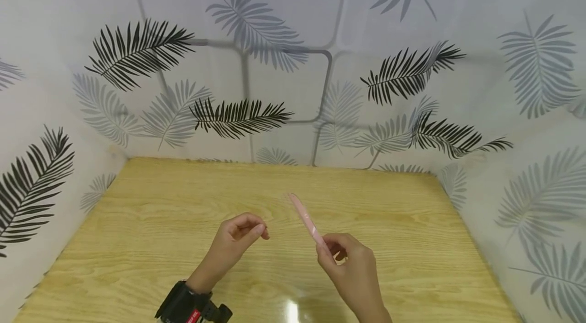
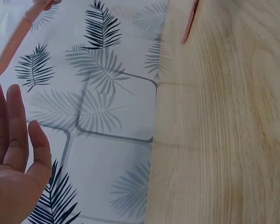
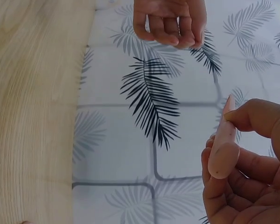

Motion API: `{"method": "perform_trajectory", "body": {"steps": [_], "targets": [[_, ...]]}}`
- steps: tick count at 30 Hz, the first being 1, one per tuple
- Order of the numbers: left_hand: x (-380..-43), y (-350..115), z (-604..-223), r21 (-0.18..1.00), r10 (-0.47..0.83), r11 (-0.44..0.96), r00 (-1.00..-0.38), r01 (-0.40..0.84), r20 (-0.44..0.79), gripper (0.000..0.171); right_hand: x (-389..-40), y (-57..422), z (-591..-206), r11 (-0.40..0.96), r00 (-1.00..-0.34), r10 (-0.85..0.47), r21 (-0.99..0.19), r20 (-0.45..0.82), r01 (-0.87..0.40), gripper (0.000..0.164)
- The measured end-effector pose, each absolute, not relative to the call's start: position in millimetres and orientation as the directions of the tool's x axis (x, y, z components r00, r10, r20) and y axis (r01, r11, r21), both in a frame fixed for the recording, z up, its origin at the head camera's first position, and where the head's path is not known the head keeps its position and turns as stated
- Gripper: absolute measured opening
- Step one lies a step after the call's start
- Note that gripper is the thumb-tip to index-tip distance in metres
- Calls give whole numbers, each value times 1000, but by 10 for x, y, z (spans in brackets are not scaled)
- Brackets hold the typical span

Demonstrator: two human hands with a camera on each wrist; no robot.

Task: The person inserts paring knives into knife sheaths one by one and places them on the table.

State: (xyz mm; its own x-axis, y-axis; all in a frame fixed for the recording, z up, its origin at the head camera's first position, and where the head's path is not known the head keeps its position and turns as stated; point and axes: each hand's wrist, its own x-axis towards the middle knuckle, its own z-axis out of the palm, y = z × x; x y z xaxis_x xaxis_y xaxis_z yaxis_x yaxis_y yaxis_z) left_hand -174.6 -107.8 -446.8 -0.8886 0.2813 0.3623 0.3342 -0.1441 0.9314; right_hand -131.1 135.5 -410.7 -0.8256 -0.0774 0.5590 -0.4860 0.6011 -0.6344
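My right hand (image 1: 354, 267) pinches a slim pink knife (image 1: 305, 217) by its handle, between thumb and fingers. The knife points up and away to the left in the head view. In the right wrist view the rounded butt of the knife (image 3: 224, 161) faces the camera. My left hand (image 1: 238, 236) is off to the left with nothing in it, its fingers loosely bent. The left wrist view shows the fingers (image 2: 16, 126) fairly straight, just below the knife tip in that picture, and the blade (image 2: 14, 46) slanting above them.
Both hands are over a wooden table (image 1: 183, 196) with a glossy top. Wall covering (image 1: 293, 84) with leaf prints stands behind it and on both sides. A black wrist strap with a camera (image 1: 192, 305) sits on the left wrist. A pink streak (image 2: 190, 23) shows on the tabletop.
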Motion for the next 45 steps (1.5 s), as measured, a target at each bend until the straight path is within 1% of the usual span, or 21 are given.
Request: {"method": "perform_trajectory", "body": {"steps": [5, 10, 15, 24, 32, 38, 45], "targets": [[-1742, -1103, -4494, 950, 271, -157, -914, 269, 303, 21, -1351, 1563, -4128, 635, -835, -2, -644, 550, -426, 10], [-1742, -1129, -4504, 956, 249, -141, -925, 257, 286, 22, -1371, 1808, -4148, 694, -839, 52, -624, 542, -360, 12], [-1745, -1140, -4512, 958, 243, -150, -930, 243, 274, 22, -1354, 2051, -4217, 735, -863, 93, -619, 497, -277, 13], [-1719, -1117, -4515, 964, 259, -144, -932, 223, 254, 22, -1273, 2370, -4462, 781, -896, 188, -615, 402, -112, 14], [-1714, -1104, -4534, 964, 283, -147, -924, 222, 256, 22, -1244, 2567, -4653, 810, -943, 187, -586, 276, -11, 24], [-1711, -1123, -4556, 960, 311, -167, -911, 226, 269, 24, -1225, 2697, -4759, 825, -963, 209, -560, 170, 80, 26], [-1705, -1122, -4552, 959, 339, -174, -901, 223, 271, 23, -1242, 2779, -4882, 828, -981, 185, -547, 62, 122, 29]]}}
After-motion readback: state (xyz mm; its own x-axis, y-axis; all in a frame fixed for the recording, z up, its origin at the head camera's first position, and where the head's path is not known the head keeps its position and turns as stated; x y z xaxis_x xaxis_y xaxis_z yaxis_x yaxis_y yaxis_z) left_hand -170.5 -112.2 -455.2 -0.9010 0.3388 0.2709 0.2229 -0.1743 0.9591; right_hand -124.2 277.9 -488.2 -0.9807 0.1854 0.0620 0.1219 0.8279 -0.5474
